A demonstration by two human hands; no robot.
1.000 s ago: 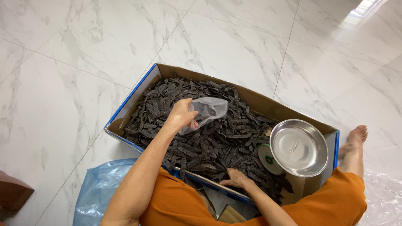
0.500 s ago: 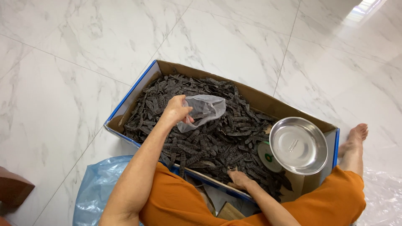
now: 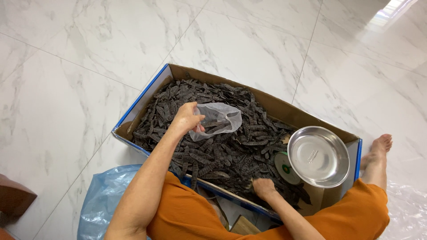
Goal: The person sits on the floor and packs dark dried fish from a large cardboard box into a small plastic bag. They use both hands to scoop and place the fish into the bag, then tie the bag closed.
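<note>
A cardboard box with blue outer sides point(image 3: 142, 95) lies on the floor, full of dark dried pods point(image 3: 209, 149). My left hand point(image 3: 189, 118) grips the rim of a clear plastic bag point(image 3: 220, 118) that holds a few pods and rests over the pile. My right hand point(image 3: 263, 187) is down in the pods near the box's front wall, fingers curled into them; whether it holds any I cannot tell. A shiny steel bowl point(image 3: 318, 155) sits at the right end of the box, partly over a round green and white lid point(image 3: 284, 169).
White marble tiles point(image 3: 80, 66) surround the box. A blue plastic bag point(image 3: 100, 200) lies at my left side. My orange-clad legs point(image 3: 195, 218) frame the box's front, and a bare foot point(image 3: 378, 149) rests to the right. A brown object point(image 3: 13, 195) sits at the far left.
My left hand with the clear bag has stayed over the pile, shifting slightly. My right hand has moved a little farther into the pods by the front wall.
</note>
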